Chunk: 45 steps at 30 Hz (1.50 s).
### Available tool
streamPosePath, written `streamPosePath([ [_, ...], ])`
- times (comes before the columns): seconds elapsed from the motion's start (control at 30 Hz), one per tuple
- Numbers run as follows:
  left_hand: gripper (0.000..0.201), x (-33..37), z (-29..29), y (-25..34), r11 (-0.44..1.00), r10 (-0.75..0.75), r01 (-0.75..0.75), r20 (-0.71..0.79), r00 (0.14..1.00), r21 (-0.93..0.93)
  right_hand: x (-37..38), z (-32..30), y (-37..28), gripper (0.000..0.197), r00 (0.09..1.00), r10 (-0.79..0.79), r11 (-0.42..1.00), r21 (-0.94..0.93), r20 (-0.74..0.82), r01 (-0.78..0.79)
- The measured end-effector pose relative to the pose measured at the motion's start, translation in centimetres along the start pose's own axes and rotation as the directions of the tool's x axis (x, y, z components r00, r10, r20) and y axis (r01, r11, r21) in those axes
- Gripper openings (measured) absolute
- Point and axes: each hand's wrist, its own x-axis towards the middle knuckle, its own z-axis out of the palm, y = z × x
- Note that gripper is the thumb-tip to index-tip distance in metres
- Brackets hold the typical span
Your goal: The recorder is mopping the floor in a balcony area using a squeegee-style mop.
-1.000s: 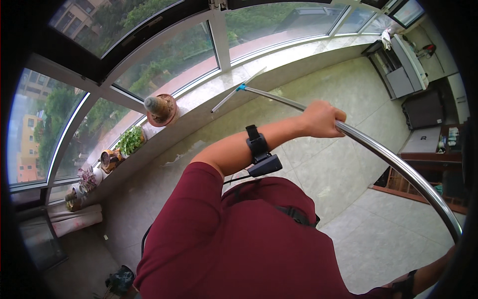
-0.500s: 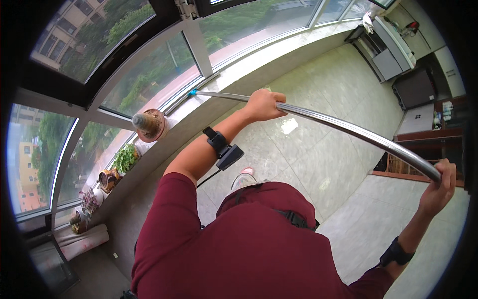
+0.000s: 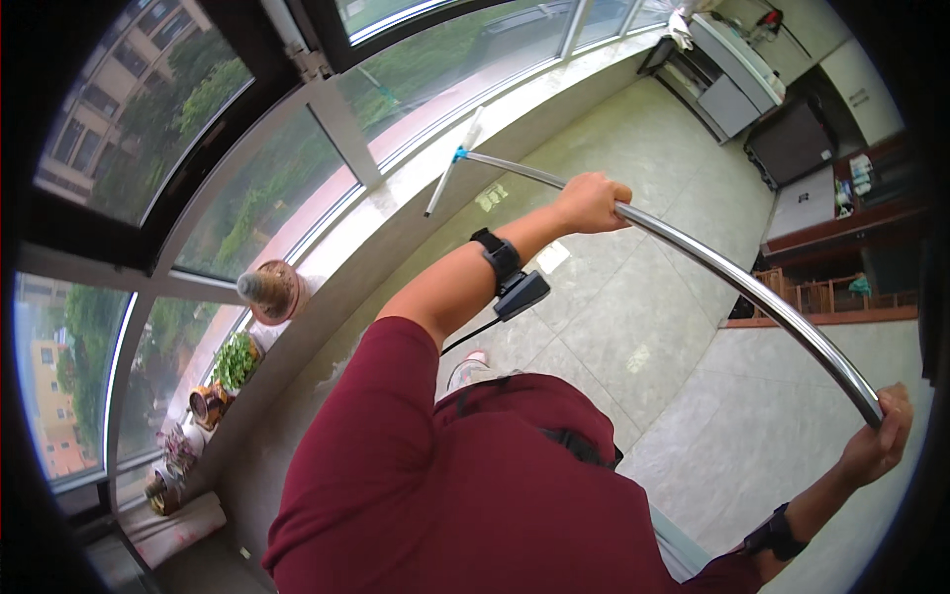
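A long shiny metal pole [image 3: 752, 287] slants across in front of me, carrying a squeegee head [image 3: 441, 188] with a blue joint at its far left end. My left hand [image 3: 591, 203] is closed round the pole's upper stretch, nearer the head. Farther down on the right, my right hand [image 3: 888, 436] grips the pole's near end. The squeegee head lies crosswise over the edge of the pale windowsill [image 3: 411, 180]; whether it touches the sill I cannot tell. Behind it stand the window panes [image 3: 272, 193].
Along the sill at left stand a potted cactus [image 3: 267, 287], a leafy green plant [image 3: 236, 361] and several smaller pots. Grey floor tiles [image 3: 683, 386] lie below. At the far right are a white cabinet [image 3: 737, 99], a dark suitcase [image 3: 792, 139] and a brown wooden shelf [image 3: 841, 238].
The squeegee head has come away from the window frame's foot, moved right and turned steeply across the sill. My left hand has shifted right; my right hand has dropped lower.
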Motion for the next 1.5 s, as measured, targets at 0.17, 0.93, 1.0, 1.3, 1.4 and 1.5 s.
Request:
streamPosePath([
  [0.17,0.023,0.0,-0.9,-2.2,0.998,-0.024,0.014,0.183,0.983,0.059,-2.3,4.8,-0.4,0.023,0.969,0.19,0.982,0.013,-0.158,-0.19],
  [0.93,0.024,1.3,14.9,-0.4,0.978,0.187,-0.107,0.524,0.831,-0.178,-6.0,5.2,-6.6,0.013,0.992,0.13,0.964,-0.234,-0.001,-0.126],
  [1.0,0.022,-1.1,17.3,0.0,0.974,0.207,-0.12,0.547,0.811,-0.191,-7.7,5.2,-5.9,0.011,0.97,0.237,0.945,-0.246,0.056,-0.216],
  [1.3,0.021,-15.9,21.2,-8.2,0.98,-0.145,-0.031,0.812,0.566,0.197,-16.2,16.5,-1.2,0.02,0.825,0.446,0.885,-0.032,0.347,-0.465],
  [1.4,0.022,-19.1,20.8,-9.9,0.961,-0.242,0.008,0.824,0.512,0.277,-17.8,21.0,0.1,0.019,0.846,0.379,0.909,0.021,0.375,-0.416],
  [1.5,0.023,-20.2,21.6,-10.3,0.937,-0.34,0.117,0.779,0.526,0.33,-18.0,22.7,0.9,0.016,0.857,0.415,0.893,0.044,0.306,-0.448],
])
